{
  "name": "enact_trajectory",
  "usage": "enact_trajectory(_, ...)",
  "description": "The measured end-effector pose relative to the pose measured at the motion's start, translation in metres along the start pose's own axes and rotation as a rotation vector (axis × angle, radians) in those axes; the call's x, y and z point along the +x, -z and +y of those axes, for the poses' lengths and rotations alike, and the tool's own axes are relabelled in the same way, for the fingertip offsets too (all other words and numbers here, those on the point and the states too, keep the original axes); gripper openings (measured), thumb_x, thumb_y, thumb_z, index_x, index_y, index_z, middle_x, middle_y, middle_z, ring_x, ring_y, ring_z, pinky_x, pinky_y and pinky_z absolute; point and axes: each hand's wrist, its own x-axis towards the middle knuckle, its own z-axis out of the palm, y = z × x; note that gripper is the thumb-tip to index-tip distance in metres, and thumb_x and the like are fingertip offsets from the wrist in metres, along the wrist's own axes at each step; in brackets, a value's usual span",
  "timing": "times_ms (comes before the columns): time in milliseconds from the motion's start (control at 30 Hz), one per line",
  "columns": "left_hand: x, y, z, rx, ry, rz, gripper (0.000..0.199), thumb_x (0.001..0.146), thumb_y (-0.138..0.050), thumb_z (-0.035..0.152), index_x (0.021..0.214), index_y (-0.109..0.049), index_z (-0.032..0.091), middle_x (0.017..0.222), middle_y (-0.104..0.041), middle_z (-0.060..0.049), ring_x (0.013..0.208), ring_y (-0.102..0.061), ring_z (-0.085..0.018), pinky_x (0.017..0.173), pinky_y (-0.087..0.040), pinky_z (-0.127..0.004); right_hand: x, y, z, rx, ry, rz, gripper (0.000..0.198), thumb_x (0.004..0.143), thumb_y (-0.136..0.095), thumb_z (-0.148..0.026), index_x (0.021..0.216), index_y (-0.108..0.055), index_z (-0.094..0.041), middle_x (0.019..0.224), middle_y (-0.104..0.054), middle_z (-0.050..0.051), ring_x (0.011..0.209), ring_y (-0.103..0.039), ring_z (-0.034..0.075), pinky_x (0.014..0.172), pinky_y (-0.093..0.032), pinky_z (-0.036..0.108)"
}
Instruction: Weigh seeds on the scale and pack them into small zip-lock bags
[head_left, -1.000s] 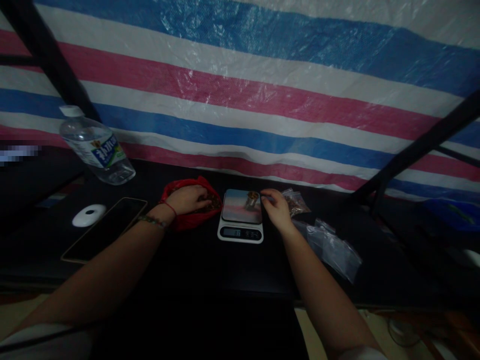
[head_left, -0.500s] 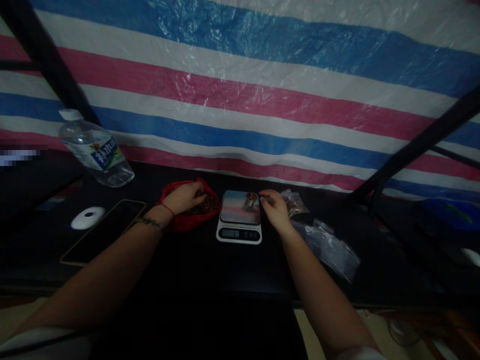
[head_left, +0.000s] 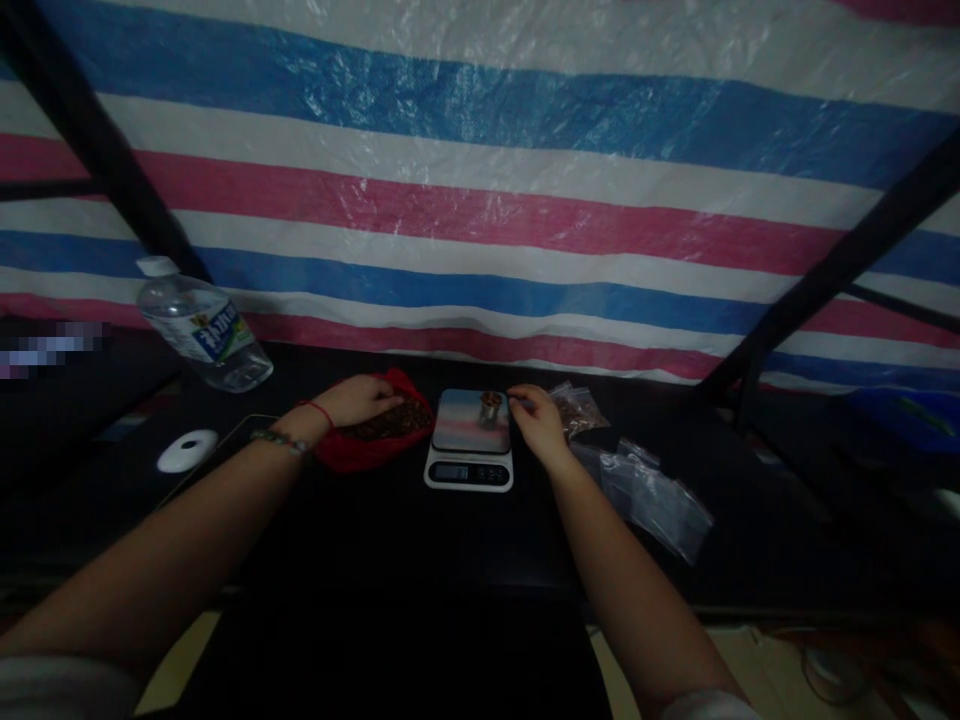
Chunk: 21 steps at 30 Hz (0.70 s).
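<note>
My left hand [head_left: 361, 402] reaches over a red plastic bag [head_left: 356, 455], its fingers stretched out along the loose brown bits [head_left: 405, 415] inside; the fingertips are dim and partly lost among them. A white digital kitchen scale [head_left: 469, 475] lies to the right of the bag. Upright on its plate, near the back right corner, is a small metal cup [head_left: 490, 408] holding brown bits. At the scale's right edge, close by the cup, rests my right hand [head_left: 540, 422], fingers loosely bent and a little apart, with nothing visible in it. The display's digits are unreadable.
Filled clear zip bags [head_left: 577, 410] lie behind my right hand, and several flat zip bags [head_left: 667, 505] to its right. On the left are a plastic bottle [head_left: 214, 340], a white oval object [head_left: 187, 451] and a phone [head_left: 240, 440] mostly behind my forearm. Striped sheeting [head_left: 480, 230] hangs behind.
The whole view has tilted and shifted slightly. My left hand has flattened and drawn a little left over the brown bits. My right hand stays beside the scale and the cup.
</note>
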Motion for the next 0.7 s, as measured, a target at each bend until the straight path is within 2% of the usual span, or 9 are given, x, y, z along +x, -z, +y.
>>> enact_trajectory(167, 0.000, 0.008, 0.000, -0.065, 0.129, -0.064, 0.044, 0.076, -0.051, 0.060, 0.063, -0.068, 0.021, 0.058, -0.063, -0.004, 0.050, -0.055, -0.018, 0.053, -0.037, -0.028, 0.000, -0.001, -0.003, 0.005, -0.006, -0.005, 0.017, 0.081, -0.054, -0.026, 0.088, -0.069, -0.022, 0.093, -0.068, 0.007, 0.094, -0.062, 0.022, 0.086, -0.048, 0.037)
enact_trajectory(267, -0.002, 0.007, 0.005, -0.370, 0.276, -0.040, 0.041, 0.071, -0.060, 0.061, 0.066, -0.066, 0.021, 0.052, -0.058, -0.003, 0.040, -0.047, -0.015, 0.044, -0.032, -0.027, 0.000, -0.002, -0.003, 0.005, -0.010, -0.005, 0.018, 0.081, -0.053, -0.026, 0.088, -0.069, -0.020, 0.092, -0.068, 0.007, 0.092, -0.062, 0.022, 0.084, -0.048, 0.037)
enact_trajectory(400, 0.005, -0.001, 0.027, -0.974, 0.410, 0.175, 0.041, 0.071, -0.064, 0.057, 0.061, -0.050, 0.020, 0.047, -0.044, 0.003, 0.034, -0.033, -0.007, 0.035, -0.019, -0.021, 0.000, -0.003, -0.003, 0.015, -0.019, -0.002, 0.019, 0.080, -0.053, -0.025, 0.087, -0.069, -0.020, 0.091, -0.068, 0.007, 0.090, -0.062, 0.021, 0.083, -0.049, 0.037)
enact_trajectory(500, 0.022, -0.016, 0.059, -1.307, 0.433, 0.384, 0.036, 0.075, -0.062, 0.049, 0.065, -0.044, 0.019, 0.051, -0.042, 0.005, 0.037, -0.035, -0.005, 0.036, -0.023, -0.017, 0.001, -0.003, -0.004, 0.023, -0.020, 0.011, 0.019, 0.079, -0.052, -0.024, 0.086, -0.069, -0.021, 0.089, -0.068, 0.006, 0.088, -0.062, 0.021, 0.083, -0.048, 0.037)
enact_trajectory(600, 0.042, -0.039, 0.096, -1.476, 0.432, 0.519, 0.034, 0.080, -0.055, 0.046, 0.066, -0.040, 0.020, 0.052, -0.039, 0.007, 0.037, -0.032, -0.004, 0.035, -0.021, -0.017, 0.002, 0.000, -0.003, 0.034, -0.020, 0.033, 0.019, 0.079, -0.052, -0.025, 0.084, -0.069, -0.021, 0.089, -0.069, 0.007, 0.088, -0.062, 0.022, 0.082, -0.049, 0.038)
enact_trajectory(700, 0.057, -0.062, 0.123, -1.466, 0.403, 0.592, 0.033, 0.082, -0.052, 0.046, 0.067, -0.040, 0.020, 0.053, -0.040, 0.007, 0.037, -0.033, -0.005, 0.036, -0.022, -0.017, 0.003, 0.002, -0.001, 0.040, -0.032, 0.075, 0.019, 0.079, -0.051, -0.026, 0.083, -0.069, -0.021, 0.089, -0.069, 0.006, 0.089, -0.062, 0.022, 0.081, -0.049, 0.037)
